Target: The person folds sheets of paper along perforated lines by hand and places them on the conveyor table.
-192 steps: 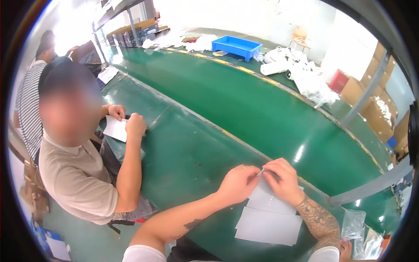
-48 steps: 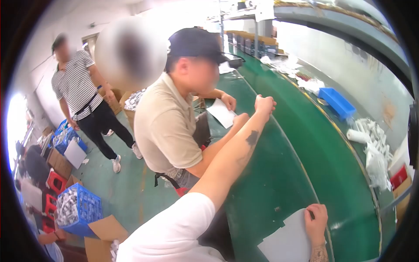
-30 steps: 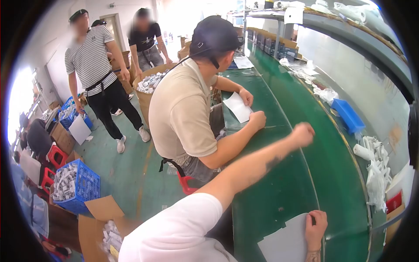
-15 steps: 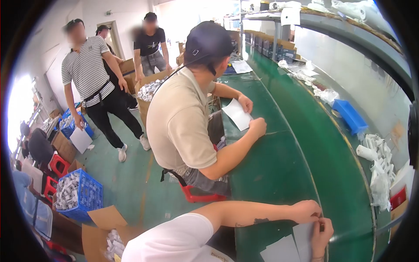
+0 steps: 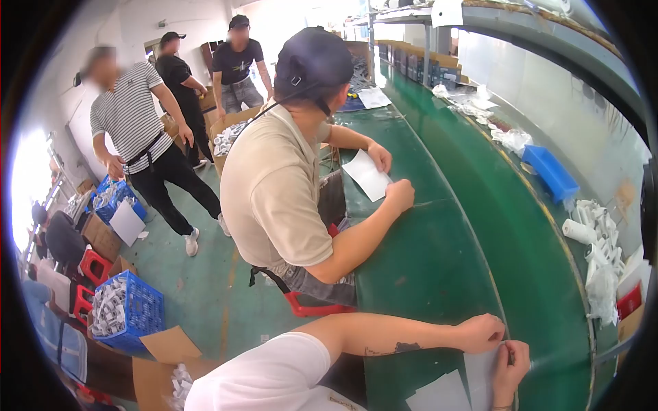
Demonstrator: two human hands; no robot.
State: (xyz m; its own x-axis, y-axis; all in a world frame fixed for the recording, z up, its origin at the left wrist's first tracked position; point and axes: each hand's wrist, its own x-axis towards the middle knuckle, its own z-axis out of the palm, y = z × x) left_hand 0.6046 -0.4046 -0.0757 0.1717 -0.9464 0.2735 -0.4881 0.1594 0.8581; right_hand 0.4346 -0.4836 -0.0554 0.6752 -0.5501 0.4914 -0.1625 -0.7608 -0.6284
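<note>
My left hand reaches across from the white sleeve, its fingers curled into a pinch over the green work surface. Just below it is my right hand, closed, with thumb and fingertips together. A small gap separates the two hands. Whatever is between the fingertips of either hand is too small to make out. One white sheet lies under the left hand and along the inner side of the right hand. More white sheets lie to the left of it, partly cut off by the view's edge.
A co-worker in a beige shirt sits alongside, holding a white sheet. Several people stand behind near a carton. A blue crate and an open carton hold white parts. A blue bin and plastic-wrapped parts line the far edge.
My hands have moved slightly apart, the right one a little to the right. The standing person in stripes has raised a hand, and the white board beside them now stands alone.
</note>
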